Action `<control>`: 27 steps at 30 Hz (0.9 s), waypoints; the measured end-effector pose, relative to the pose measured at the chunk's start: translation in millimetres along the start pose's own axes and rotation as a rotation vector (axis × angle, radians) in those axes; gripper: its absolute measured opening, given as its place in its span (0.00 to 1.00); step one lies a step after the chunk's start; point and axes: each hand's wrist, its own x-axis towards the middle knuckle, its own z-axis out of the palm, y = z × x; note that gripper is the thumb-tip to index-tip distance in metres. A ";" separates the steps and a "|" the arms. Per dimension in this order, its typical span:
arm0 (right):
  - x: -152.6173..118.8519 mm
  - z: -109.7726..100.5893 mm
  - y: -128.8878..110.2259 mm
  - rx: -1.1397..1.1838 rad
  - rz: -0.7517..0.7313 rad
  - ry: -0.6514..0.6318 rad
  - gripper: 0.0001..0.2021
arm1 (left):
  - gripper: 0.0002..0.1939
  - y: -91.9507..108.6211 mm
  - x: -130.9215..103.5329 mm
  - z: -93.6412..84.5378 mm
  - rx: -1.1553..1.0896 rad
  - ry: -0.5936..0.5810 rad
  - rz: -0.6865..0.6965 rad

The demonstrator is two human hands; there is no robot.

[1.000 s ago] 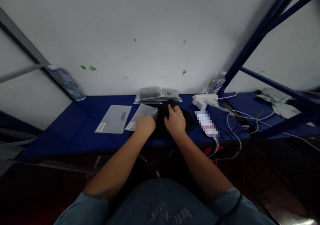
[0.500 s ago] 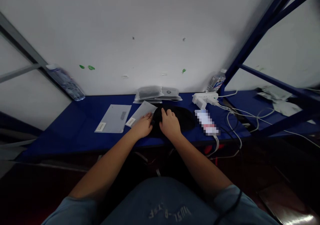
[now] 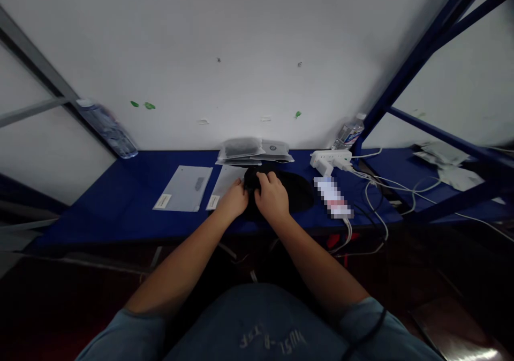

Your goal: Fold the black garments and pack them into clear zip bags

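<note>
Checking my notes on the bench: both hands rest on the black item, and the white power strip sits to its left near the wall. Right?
Not quite. In the head view the white power strip lies right of the black item, near the wall. Left hand and right hand both rest on it.

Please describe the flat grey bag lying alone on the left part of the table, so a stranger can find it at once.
On the blue table below the white wall, look left of the left hand. The grey bag lies flat there by itself. Unlike the stacked bags at the wall, it is empty-looking, with a pale label at its near corner.
</note>
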 end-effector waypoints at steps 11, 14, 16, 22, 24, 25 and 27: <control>-10.5 9.3 -2.7 -0.126 -0.128 -0.183 0.23 | 0.24 -15.4 -1.6 6.2 -0.101 0.093 -0.106; -12.9 7.8 -2.4 -0.155 -0.186 -0.198 0.23 | 0.24 -15.8 -0.9 3.4 -0.098 0.102 -0.124; -13.9 6.2 -3.4 -0.176 -0.219 -0.212 0.23 | 0.24 -15.2 -1.1 1.3 -0.089 0.109 -0.137; -6.8 1.6 -7.3 -0.183 -0.221 -0.211 0.22 | 0.25 -10.4 -5.4 0.7 -0.082 0.134 -0.082; -3.3 2.4 -9.1 -0.185 -0.200 -0.196 0.21 | 0.25 -8.4 -6.5 2.2 -0.089 0.154 -0.034; -2.2 3.4 -10.1 -0.186 -0.200 -0.192 0.21 | 0.26 -7.7 -6.8 2.9 -0.090 0.165 -0.007; -1.8 5.6 -11.4 -0.186 -0.244 -0.205 0.19 | 0.26 -7.0 -7.3 4.3 -0.077 0.165 0.020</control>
